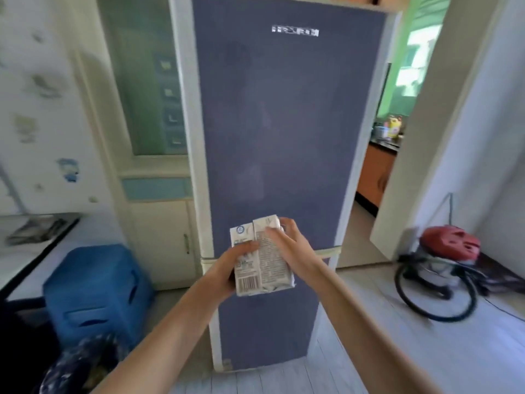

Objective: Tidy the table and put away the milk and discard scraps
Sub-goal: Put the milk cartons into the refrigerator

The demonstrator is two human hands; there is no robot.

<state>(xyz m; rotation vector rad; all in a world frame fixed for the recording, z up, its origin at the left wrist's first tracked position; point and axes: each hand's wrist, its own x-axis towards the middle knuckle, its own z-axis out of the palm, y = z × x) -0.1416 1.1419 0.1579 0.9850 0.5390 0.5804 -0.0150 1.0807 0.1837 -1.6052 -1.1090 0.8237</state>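
While the tall fridge (287, 132) fills the middle of the view with both of its blue-grey doors closed, a pale cabinet (147, 81) with a frosted glass panel stands against its left side. An open doorway (397, 155) on its right shows a far room with green walls and orange cupboard fronts. The floor (369, 351) is pale planks. At the left edge, a white-topped table (25, 260) with a dark rim carries a grey object too blurred to name. A blue plastic stool (96, 288) stands on the floor between the table and the fridge, just near of the cabinet. On the right, well apart from the fridge, sits a vacuum cleaner (450, 245) with a red top, its black hose (437, 305) looped on the floor in front of it. Two bare forearms reach in from the near edge and meet in front of the seam between the fridge's doors. There they hold two milk cartons (261, 260) side by side and touching, tilted with their tops pointing away; both are white with small print, and a barcode shows at the near end of the left one. The left grip (227, 268) holds the left carton from below, its thumb laid across the printed face. The right grip (289, 243) wraps the right carton's far end, fingers curled over its top face.
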